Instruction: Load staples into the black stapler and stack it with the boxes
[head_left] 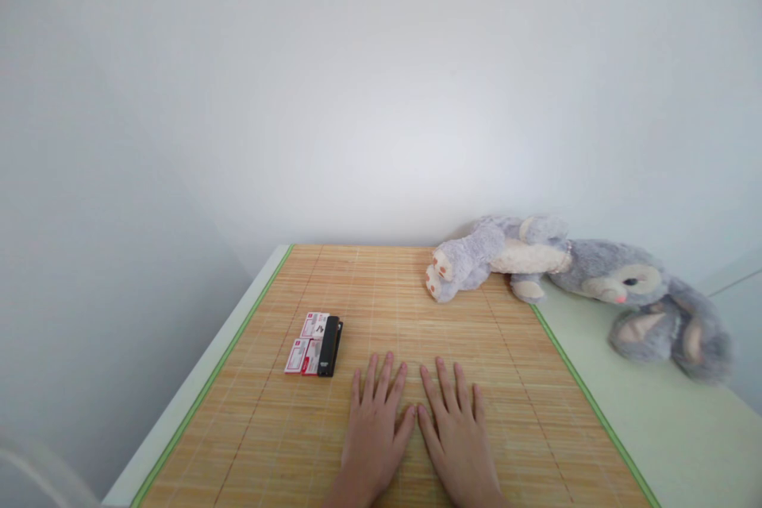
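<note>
Your left hand (375, 429) and right hand (456, 432) lie flat and empty on the bamboo mat (369, 286), fingers spread, thumbs touching each other, holding nothing. Nearest to them, just ahead of your left hand, a black stapler (329, 346) lies on the mat with small red-and-white boxes (306, 343) packed against its left side. Because these sit so tightly together, a careless reach for one would likely knock the others toward the mat's left edge, which is near, and a light box could tip or slide off. Leaning hard on your palms might also shift the mat on the pale table (655, 413), tugging the plush rabbit (595, 282), whose feet rest on the far right corner.
</note>
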`<state>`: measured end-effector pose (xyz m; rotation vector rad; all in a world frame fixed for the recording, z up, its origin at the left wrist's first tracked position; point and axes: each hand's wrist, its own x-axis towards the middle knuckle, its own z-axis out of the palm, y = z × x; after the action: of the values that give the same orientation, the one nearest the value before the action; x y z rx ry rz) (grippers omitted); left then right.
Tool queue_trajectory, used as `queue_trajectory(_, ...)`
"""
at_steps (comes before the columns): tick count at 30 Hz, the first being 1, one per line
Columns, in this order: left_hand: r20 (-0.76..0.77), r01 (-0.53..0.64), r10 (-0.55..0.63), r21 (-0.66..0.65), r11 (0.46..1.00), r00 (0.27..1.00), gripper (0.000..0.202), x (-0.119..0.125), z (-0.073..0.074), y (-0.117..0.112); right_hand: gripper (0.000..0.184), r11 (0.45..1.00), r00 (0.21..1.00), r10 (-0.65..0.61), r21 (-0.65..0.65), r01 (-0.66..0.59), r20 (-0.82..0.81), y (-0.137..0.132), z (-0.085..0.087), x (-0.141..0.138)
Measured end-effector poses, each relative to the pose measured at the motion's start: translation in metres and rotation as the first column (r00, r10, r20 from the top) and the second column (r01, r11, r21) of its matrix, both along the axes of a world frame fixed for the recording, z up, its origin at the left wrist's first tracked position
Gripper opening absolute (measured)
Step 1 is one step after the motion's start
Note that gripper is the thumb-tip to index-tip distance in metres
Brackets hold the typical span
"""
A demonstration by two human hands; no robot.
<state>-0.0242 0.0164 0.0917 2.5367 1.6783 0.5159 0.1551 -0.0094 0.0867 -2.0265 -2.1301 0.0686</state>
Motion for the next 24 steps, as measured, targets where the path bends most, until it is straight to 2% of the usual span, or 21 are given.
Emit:
queue_trajectory(5,0.006,-0.006,0.006,-0.001,1.000,1.000,0.066,0.001,0.002,0.000,0.060,1.000,1.000,-0.014,-0.005,0.014,-0.016,0.001,0.002,0.003)
queue_trajectory(9,-0.004,-0.020,0.020,-0.004,1.000,1.000,0.066,0.002,-0.005,-0.011,0.052,0.997,0.984,-0.075,-0.013,0.074,-0.164,0.021,0.018,-0.005)
queue_trajectory(11,-0.020,0.010,-0.010,-0.009,1.000,1.000,0.071,0.004,-0.015,-0.020,0.050,0.998,0.943,-0.067,-0.018,0.064,-0.326,0.038,0.030,-0.025)
queue_trajectory(14,-0.049,0.057,-0.057,0.004,0.998,0.997,0.076,0.009,-0.041,-0.029,0.050,0.998,0.818,0.062,0.029,-0.055,-0.572,0.066,0.044,-0.077)
queue_trajectory(18,-0.044,0.021,-0.023,-0.056,0.998,0.999,0.079,0.015,-0.069,-0.031,0.065,0.995,0.756,0.097,0.034,-0.099,-0.647,0.097,0.047,-0.155)
queue_trajectory(21,-0.038,0.056,-0.062,-0.139,0.989,0.997,0.083,0.014,-0.071,-0.030,0.061,0.998,0.751,0.064,0.020,-0.067,-0.658,0.112,0.044,-0.187)
queue_trajectory(24,-0.020,0.067,-0.070,-0.149,0.987,0.997,0.079,0.011,-0.060,-0.036,0.045,0.997,0.763,0.069,0.016,-0.077,-0.642,0.120,0.041,-0.181)
